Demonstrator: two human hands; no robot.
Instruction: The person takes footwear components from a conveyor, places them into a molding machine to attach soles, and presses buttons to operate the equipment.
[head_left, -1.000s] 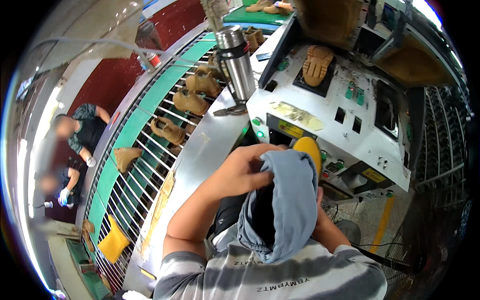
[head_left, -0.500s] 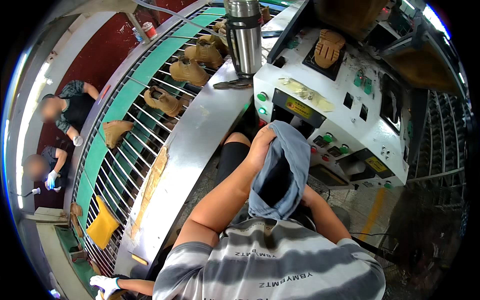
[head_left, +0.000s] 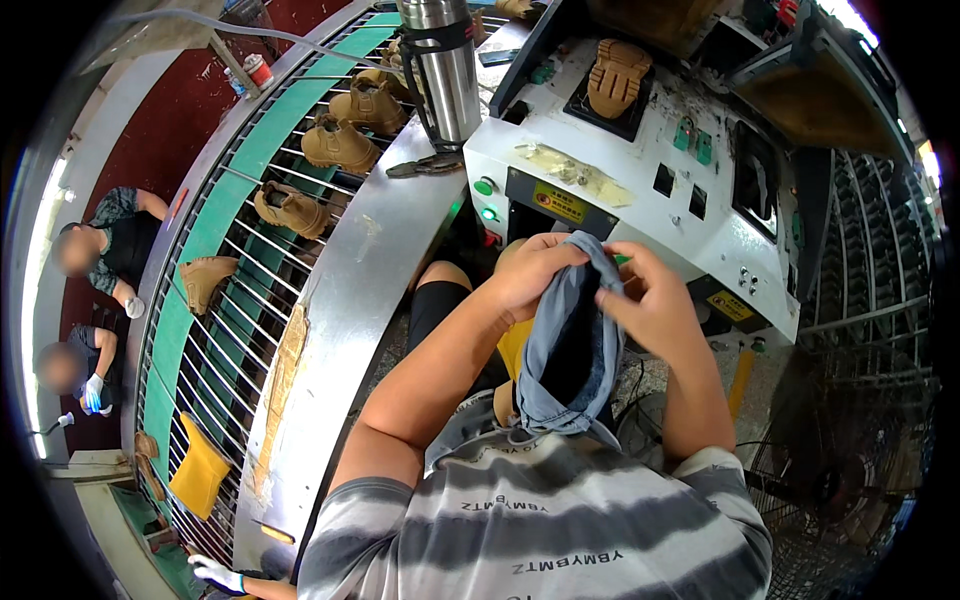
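A blue-grey cloth piece [head_left: 548, 350] hangs in front of my chest, gathered around a dark, deep opening that faces up. My left hand [head_left: 530, 278] grips its upper left rim, the thumb lying over the fold. My right hand [head_left: 655, 300] is at the upper right rim, its fingers bent onto the edge and slightly smeared. Between my left forearm and the cloth shows a yellow surface [head_left: 513, 345], mostly hidden, so I cannot tell its kind.
Left, a metal bench [head_left: 345, 310] borders a roller rack [head_left: 255, 300] with several tan boots [head_left: 338, 145] and a yellow boot-shaped piece [head_left: 200, 468]. A steel flask [head_left: 440, 80] and pliers [head_left: 425, 166] stand near a white machine [head_left: 560, 150] bearing a tan sole [head_left: 615, 78]. Co-workers are far left.
My right hand has risen from behind the cloth's lower right to its upper rim. The cloth's opening has narrowed, and the yellow surface has come into sight. The whole view has shifted slightly.
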